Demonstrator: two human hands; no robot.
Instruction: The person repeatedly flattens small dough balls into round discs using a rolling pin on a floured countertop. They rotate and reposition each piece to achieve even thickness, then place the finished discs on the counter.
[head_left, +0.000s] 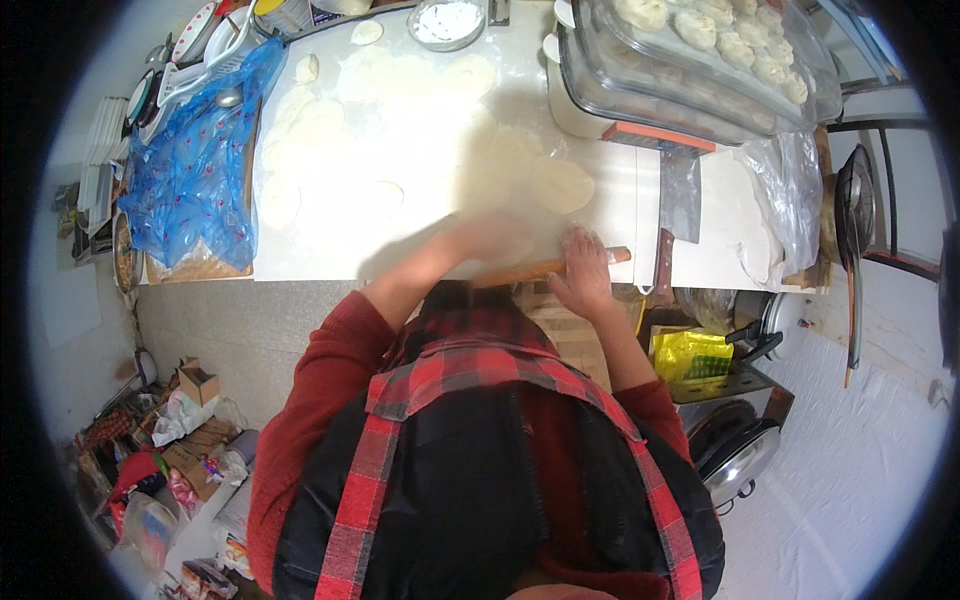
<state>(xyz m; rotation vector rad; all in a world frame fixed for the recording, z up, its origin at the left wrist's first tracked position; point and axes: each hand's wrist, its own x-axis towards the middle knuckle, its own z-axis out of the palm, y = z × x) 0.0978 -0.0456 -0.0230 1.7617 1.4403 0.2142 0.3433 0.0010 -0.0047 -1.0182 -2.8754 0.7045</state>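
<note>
My right hand (586, 271) rests over the right part of a wooden rolling pin (525, 273) near the front edge of the white work surface (330, 255). Blurred by motion, my left hand (499, 236) is just above the pin's left part; whether it holds anything cannot be told. Beyond my hands lies a flat round dough wrapper (562, 186), beside more thin dough rounds, many washed out by glare. One small round (367, 32) and a folded piece of dough (307, 69) lie farther back. A glass bowl of white flour (447, 22) stands at the back.
Stacked clear containers (600, 90) with shaped dumplings (695, 28) on top stand back right. A cleaver (680, 199) lies to my right, its handle towards me, by a dough sheet (724, 202) partly under clear plastic. Blue plastic (199, 157) covers a board at left.
</note>
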